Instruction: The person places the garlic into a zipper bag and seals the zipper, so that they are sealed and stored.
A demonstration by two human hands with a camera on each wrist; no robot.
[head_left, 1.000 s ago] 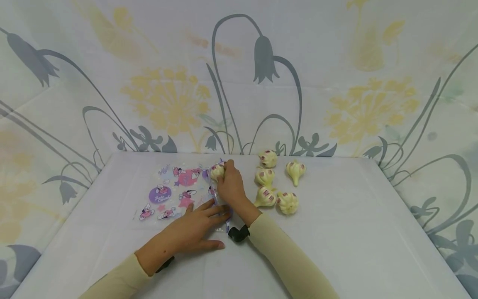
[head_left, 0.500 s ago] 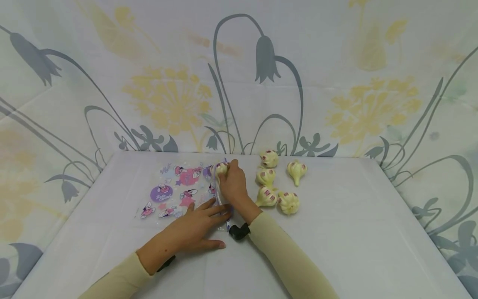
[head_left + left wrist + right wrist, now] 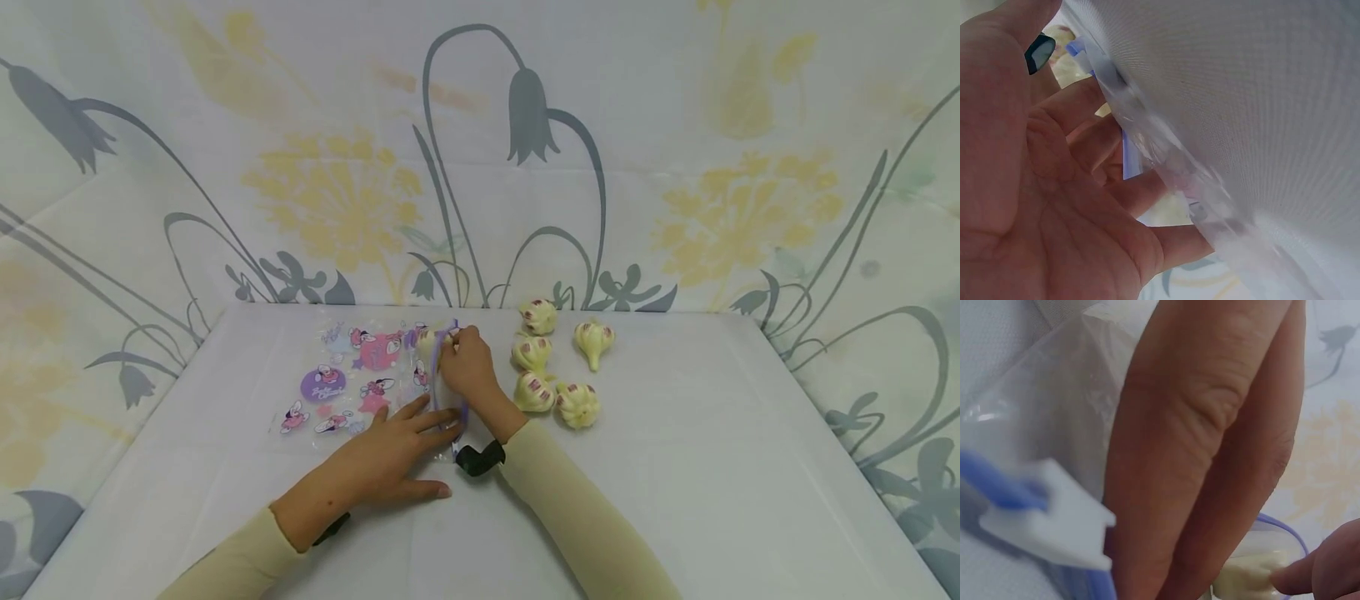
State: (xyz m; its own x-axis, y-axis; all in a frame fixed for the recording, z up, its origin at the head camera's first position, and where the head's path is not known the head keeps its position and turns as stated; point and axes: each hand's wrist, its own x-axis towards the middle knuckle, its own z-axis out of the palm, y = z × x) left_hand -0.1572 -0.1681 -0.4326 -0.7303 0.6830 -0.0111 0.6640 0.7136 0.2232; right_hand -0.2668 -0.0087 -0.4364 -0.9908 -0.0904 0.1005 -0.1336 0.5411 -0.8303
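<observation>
A: Right hand (image 3: 465, 371)?
B: Curled round a garlic (image 3: 429, 342), pushing it in at the purple mouth of the bag (image 3: 352, 379). Wrist view showed fingers (image 3: 1210, 456) against clear plastic, a bit of pale garlic (image 3: 1244, 575) by the fingertip, and the white zip slider (image 3: 1047, 519) close by.

A: Left hand (image 3: 390, 462)?
B: Flat, fingers straight, pressing the bag's near edge onto the table (image 3: 675, 467). Left wrist view: palm (image 3: 1035, 187) against the plastic film (image 3: 1166, 156).

A: The bag?
B: Lay flat on the table, left of centre, clear with pink and purple cartoon prints, opening facing right toward the hands.

A: Around it?
B: Five more garlics just right of the right hand: back one (image 3: 538, 316), one (image 3: 532, 353) below it, one (image 3: 534, 392), one (image 3: 577, 406) touching that, and one (image 3: 594, 340) apart, stem toward the camera. Floral cloth (image 3: 480, 150) behind.
</observation>
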